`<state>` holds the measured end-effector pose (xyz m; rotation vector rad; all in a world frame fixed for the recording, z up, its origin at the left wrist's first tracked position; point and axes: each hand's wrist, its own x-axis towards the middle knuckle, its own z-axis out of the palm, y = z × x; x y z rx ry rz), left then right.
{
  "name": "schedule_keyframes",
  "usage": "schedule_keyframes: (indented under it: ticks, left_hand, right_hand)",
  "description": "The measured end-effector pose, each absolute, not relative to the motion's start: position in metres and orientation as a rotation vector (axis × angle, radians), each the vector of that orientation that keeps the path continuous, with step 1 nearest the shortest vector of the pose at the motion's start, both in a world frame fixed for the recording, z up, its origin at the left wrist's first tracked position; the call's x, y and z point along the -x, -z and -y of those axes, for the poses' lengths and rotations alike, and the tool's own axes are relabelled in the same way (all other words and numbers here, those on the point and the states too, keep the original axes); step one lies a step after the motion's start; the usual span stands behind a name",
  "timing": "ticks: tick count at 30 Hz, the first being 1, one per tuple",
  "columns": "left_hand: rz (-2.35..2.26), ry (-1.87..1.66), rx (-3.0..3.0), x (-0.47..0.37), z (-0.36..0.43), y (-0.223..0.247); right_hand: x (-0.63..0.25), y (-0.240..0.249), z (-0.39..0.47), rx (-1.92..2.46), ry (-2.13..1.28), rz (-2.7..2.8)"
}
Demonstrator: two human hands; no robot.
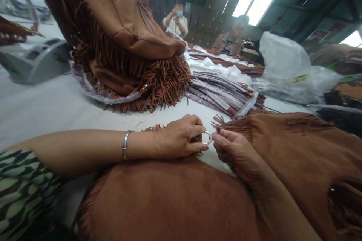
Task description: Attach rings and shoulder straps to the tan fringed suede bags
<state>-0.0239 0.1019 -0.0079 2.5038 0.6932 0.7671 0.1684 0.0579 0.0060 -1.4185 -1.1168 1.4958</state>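
My left hand [181, 137], with a silver bangle at its wrist, is closed on a metal ring [207, 138] above the near edge of a brown suede bag [169, 199]. Facing it, my right hand [233, 147] pinches thin dark brown strips [218, 129] beside the ring. Whether those strips pass through the ring is too small to tell. Another brown suede fringed piece [294, 150] lies under and beyond my right forearm.
Fringed brown bags [130, 41] are piled at the back left, by a grey tape dispenser [39, 62]. Wrapped straps [217, 92] lie on the white table [56, 109] mid-back, with a plastic bag [285, 67] at right. People sit beyond.
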Motion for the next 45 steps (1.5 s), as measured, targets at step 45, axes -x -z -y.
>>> schedule_keyframes:
  ticks: [45]
  left_hand:
    - [-1.380, -0.611, -2.466, 0.025, -0.073, 0.006]
  right_hand:
    - [-0.172, -0.005, -0.047, 1.382, -1.520, 1.303]
